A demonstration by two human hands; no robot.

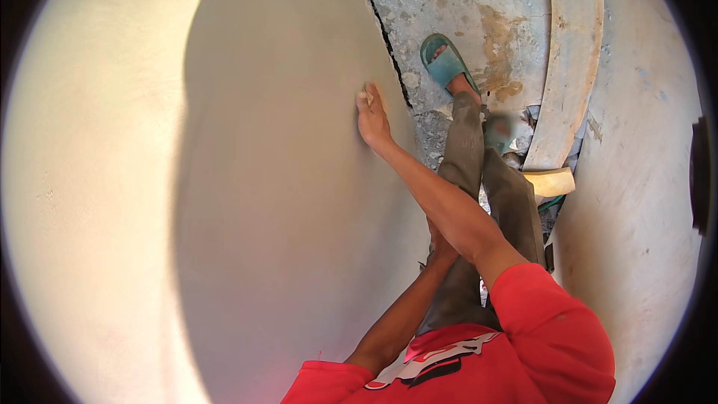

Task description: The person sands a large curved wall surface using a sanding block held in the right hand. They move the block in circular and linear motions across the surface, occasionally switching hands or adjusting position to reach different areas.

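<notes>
A smooth, pale grey-beige wall (284,179) fills the left and middle of the view. Against it, near its lower edge, lies my right hand (372,116), fingers stretched out and pale dust on the fingertips. No tool shows in that hand. My left hand (442,245) is down by my thigh, passing under my right forearm. Its fingers are mostly hidden there, so whether it holds anything is unclear.
A dark gap runs between the wall and the rough, stained concrete floor (419,0). My sandalled foot (446,63) stands beside it. On the right are a long curved board (570,52), a yellowish block (550,182), some rubble and another pale wall (636,150).
</notes>
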